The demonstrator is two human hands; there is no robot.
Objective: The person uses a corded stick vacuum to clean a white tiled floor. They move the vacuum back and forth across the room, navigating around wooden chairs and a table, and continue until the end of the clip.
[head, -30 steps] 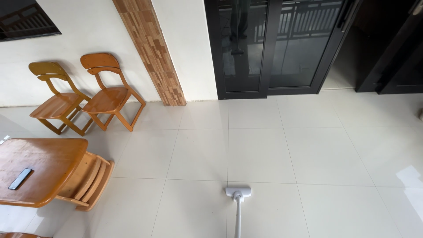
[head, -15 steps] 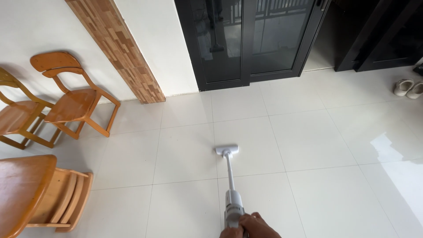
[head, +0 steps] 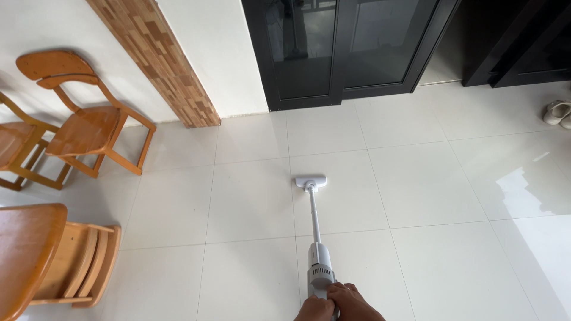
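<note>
A white stick vacuum stands on the white tiled floor. Its flat head lies on a tile ahead of me, and the thin tube runs back to the grey motor body. At the bottom edge, my left hand and my right hand sit side by side, both closed around the vacuum's handle, which they hide.
Two wooden chairs stand against the white wall at left. A wooden table with a chair tucked under it is at the lower left. A brick pillar, black glass doors and pale shoes lie beyond.
The vacuum head has slid forward across the tiles toward the doors. My hands on the handle have come into view, and the view has tilted down and shifted right.
</note>
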